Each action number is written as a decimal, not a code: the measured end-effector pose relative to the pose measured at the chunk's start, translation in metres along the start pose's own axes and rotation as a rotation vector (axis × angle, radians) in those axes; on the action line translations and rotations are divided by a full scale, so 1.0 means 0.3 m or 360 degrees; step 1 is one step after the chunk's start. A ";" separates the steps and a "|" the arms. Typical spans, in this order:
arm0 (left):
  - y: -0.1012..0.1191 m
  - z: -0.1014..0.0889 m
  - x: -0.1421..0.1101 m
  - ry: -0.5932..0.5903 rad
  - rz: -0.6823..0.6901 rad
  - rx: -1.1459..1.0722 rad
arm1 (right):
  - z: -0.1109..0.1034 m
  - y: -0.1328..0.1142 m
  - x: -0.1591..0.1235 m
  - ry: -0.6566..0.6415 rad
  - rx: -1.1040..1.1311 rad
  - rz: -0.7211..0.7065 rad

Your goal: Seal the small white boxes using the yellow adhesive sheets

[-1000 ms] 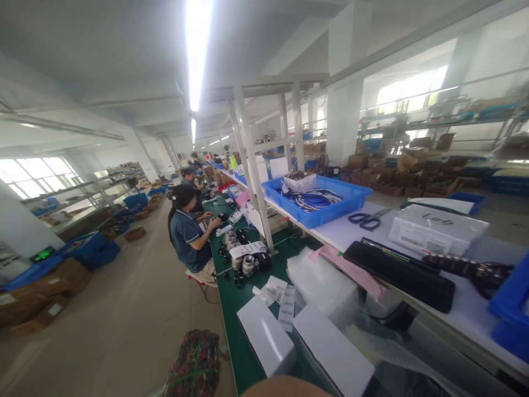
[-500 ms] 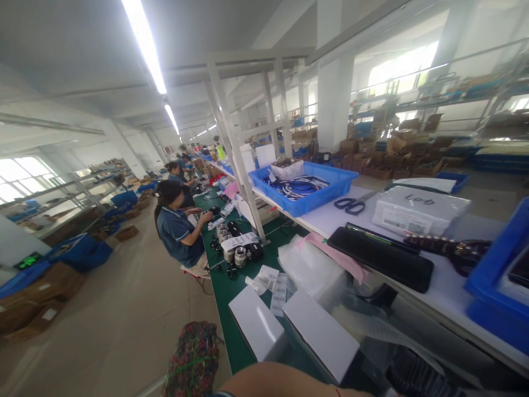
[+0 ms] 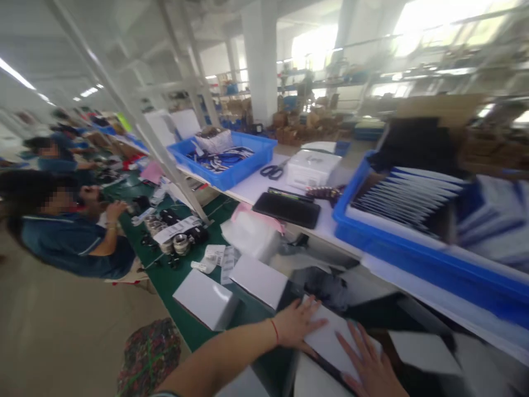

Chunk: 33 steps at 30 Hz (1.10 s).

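My left hand (image 3: 298, 324) lies with fingers spread on the top of a white box (image 3: 326, 344) at the bottom of the view. On the same box, my right hand (image 3: 370, 361) rests flat, its fingers apart. To the left on the green table stand two more white boxes, one closer to the edge (image 3: 205, 298) and one nearer my hand (image 3: 259, 280). White surfaces below and right of the hands are blurred and partly cut off.
A blue bin (image 3: 413, 259) with stacked booklets stands on the white shelf (image 3: 248, 190) at right, beside a black case (image 3: 286, 209). Another blue bin (image 3: 223, 176) holds cables. Metal fittings (image 3: 181, 242) and labels (image 3: 214, 255) lie on the green table. A co-worker (image 3: 78, 242) sits at left.
The view has swung right and down. Both hands have come into sight on a white box, where only part of an arm showed before. The blue bin with booklets now shows more fully.
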<state>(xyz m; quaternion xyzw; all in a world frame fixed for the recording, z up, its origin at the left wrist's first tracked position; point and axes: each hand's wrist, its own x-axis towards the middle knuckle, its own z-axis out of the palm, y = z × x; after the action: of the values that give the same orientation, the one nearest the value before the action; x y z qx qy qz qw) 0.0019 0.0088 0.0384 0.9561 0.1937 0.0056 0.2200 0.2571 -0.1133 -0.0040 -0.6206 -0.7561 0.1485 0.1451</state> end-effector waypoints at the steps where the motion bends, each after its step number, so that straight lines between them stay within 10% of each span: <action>1: 0.002 -0.022 0.006 -0.0014 -0.0032 -0.0070 | -0.042 -0.008 -0.001 -0.0168 0.0063 0.0004; 6: 0.032 -0.089 -0.059 0.0241 -0.0382 -0.0355 | -0.198 -0.003 -0.127 0.0136 0.0573 0.0514; 10: 0.125 -0.086 -0.252 0.0340 -0.0636 -0.0465 | -0.159 -0.026 -0.399 0.0291 0.1073 0.1023; 14: 0.266 -0.029 -0.364 0.0436 -0.0545 -0.0863 | -0.114 -0.106 -0.543 0.0205 0.1663 0.1037; 24: 0.308 0.035 -0.217 0.0858 -0.0987 -0.1002 | -0.191 -0.123 -0.370 0.0439 0.1568 0.1148; 33: 0.366 0.147 -0.276 0.0579 -0.0473 -0.0657 | -0.007 -0.122 -0.308 0.0603 0.1252 0.0918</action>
<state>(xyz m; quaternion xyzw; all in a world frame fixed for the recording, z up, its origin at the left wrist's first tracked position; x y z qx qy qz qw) -0.0299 -0.1315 0.0514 0.8356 0.3624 0.1836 0.3696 0.2426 -0.2107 0.0095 -0.7182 -0.4020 0.3403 0.4548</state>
